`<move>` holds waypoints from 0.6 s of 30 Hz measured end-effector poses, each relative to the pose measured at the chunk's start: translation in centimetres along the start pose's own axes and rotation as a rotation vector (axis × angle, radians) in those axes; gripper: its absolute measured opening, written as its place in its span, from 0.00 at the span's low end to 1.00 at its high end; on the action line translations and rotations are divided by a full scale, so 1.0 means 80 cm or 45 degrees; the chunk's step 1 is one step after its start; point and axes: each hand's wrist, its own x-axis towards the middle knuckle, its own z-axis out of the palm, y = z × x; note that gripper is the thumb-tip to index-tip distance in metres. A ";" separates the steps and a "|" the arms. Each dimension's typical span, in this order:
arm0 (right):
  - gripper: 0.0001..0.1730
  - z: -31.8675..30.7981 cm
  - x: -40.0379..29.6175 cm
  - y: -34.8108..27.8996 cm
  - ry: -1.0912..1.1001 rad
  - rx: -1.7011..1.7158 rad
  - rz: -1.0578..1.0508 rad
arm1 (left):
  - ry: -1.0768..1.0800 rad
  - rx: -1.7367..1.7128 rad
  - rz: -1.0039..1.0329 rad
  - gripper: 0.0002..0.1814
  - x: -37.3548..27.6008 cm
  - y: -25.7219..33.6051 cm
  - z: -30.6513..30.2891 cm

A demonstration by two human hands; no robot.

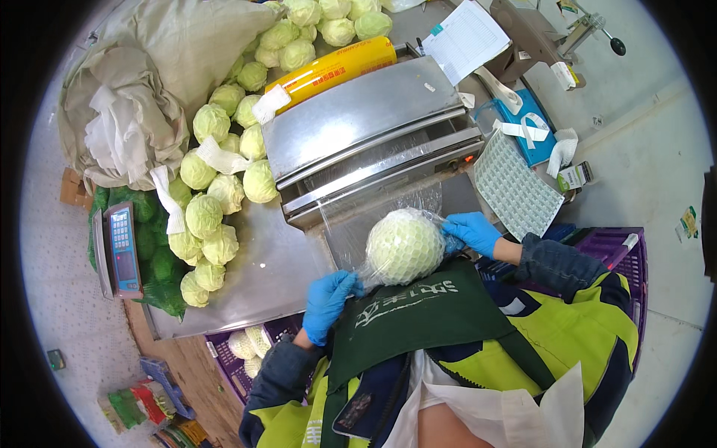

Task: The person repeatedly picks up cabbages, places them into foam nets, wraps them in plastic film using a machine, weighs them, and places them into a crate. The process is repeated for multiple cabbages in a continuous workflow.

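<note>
A cabbage in a white foam net [404,246] lies under clear plastic film, close in front of the dark green apron. My left hand [327,305], in a blue glove, pinches the gathered film at the cabbage's left. On its right side, my right hand [473,232], also blue-gloved, grips the film's other end. Film stretches from the metal wrapping machine [364,117] just beyond. Bare cabbages [204,215] are heaped left of the machine, with white foam nets [168,201] among them. A yellow roll of cling film [336,70] rests behind the machine.
A digital scale [122,249] stands at the left by green mesh sacks [154,263]. Purple crates [630,274] flank me; the left one holds netted cabbages [243,344]. Right of the machine lie a label sheet [518,182], a blue box [529,129] and papers [465,39].
</note>
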 end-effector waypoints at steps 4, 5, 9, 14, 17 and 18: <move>0.19 0.005 0.019 0.005 0.119 -0.010 -0.103 | 0.463 0.272 0.221 0.16 0.016 -0.022 0.017; 0.19 0.005 0.027 0.025 0.165 -0.090 -0.103 | 0.553 0.337 0.307 0.16 0.027 -0.037 0.016; 0.16 0.017 0.057 0.034 0.171 -0.506 -0.128 | 0.618 1.247 0.101 0.20 0.063 -0.095 0.017; 0.10 0.050 0.071 0.061 0.146 -1.054 -0.112 | 0.352 1.169 0.204 0.16 0.117 -0.099 0.087; 0.13 0.043 0.050 0.059 0.002 -0.918 -0.279 | 0.192 0.696 0.350 0.17 0.107 -0.090 0.085; 0.14 0.040 0.035 0.063 -0.059 -0.883 -0.375 | 0.206 0.499 0.519 0.18 0.087 -0.098 0.088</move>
